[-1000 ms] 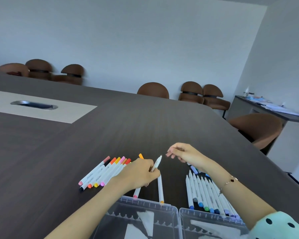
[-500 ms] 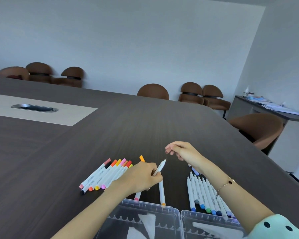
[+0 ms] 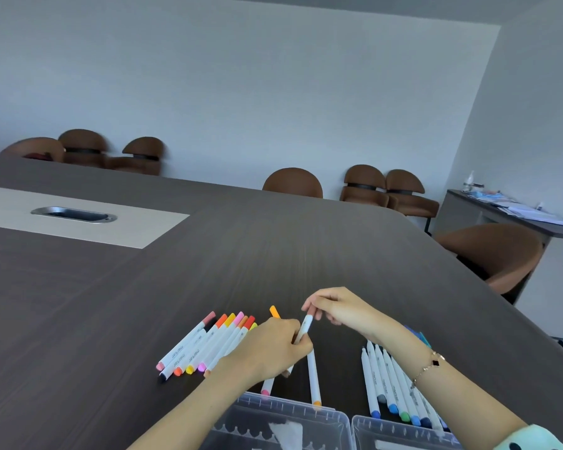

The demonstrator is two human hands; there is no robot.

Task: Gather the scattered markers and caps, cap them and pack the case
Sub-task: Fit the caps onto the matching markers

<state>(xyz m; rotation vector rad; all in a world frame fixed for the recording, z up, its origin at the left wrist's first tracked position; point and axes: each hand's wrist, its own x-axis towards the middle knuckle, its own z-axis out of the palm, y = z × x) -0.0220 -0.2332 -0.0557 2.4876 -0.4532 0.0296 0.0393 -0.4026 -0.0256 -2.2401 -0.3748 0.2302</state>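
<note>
White-barrelled marker [image 3: 304, 329] is gripped in the left hand [image 3: 273, 347], fingers curled round its lower barrel, tip end pointing up and away toward the right hand [image 3: 338, 308]. The right hand pinches a small brownish cap [image 3: 310, 311] between thumb and fingertips, just beside the marker's upper end; whether cap and tip touch cannot be told.

Beneath the left hand, two more markers lie on the dark wood table [image 3: 111, 319]: one with an orange end [image 3: 314, 378] and one with a pink near end [image 3: 267, 386]. To the left, a row of warm-coloured markers [image 3: 205, 345] lies side by side, touching. To the right, a row of blue and green markers [image 3: 390, 388] lies partly under the right forearm.

A clear plastic case [image 3: 290, 420] sits open at the near table edge, its two halves adjacent. Brown chairs [image 3: 293, 183] stand beyond the table against the wall.
</note>
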